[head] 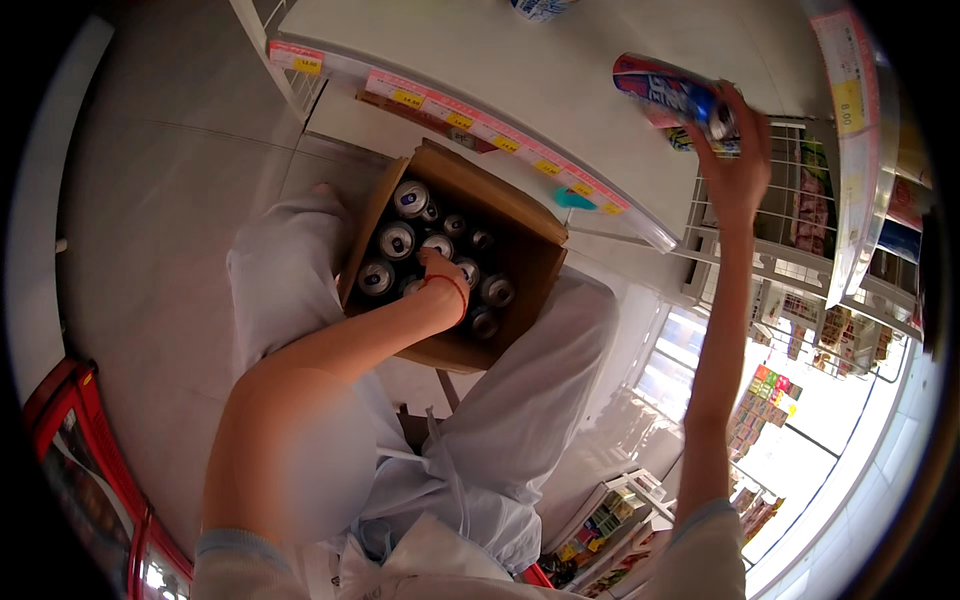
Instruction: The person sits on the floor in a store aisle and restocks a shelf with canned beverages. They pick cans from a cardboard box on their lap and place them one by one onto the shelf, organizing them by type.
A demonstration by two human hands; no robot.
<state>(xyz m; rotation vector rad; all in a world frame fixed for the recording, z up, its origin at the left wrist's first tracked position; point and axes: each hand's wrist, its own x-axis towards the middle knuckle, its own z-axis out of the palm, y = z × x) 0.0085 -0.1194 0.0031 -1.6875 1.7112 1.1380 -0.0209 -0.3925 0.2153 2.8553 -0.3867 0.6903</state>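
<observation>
An open cardboard box (491, 191) stands between my knees with several drink cans (396, 241) in it, tops up. My left hand (444, 279), with a red cord at the wrist, reaches down into the box. Its fingertips are at the top of a can (437, 245); the rest of its grip is hidden. Out to the right, my right hand (739, 161) grips a blue and red can (667, 88) near its top end. That can is tilted on its side above the white shelf (480, 45), slightly blurred.
Price labels (495, 135) run along the shelf's front edge. Another can (541, 7) stands farther back on it. A wire rack (795, 180) with packets borders the shelf at right. A red-framed cabinet (90, 435) is at lower left.
</observation>
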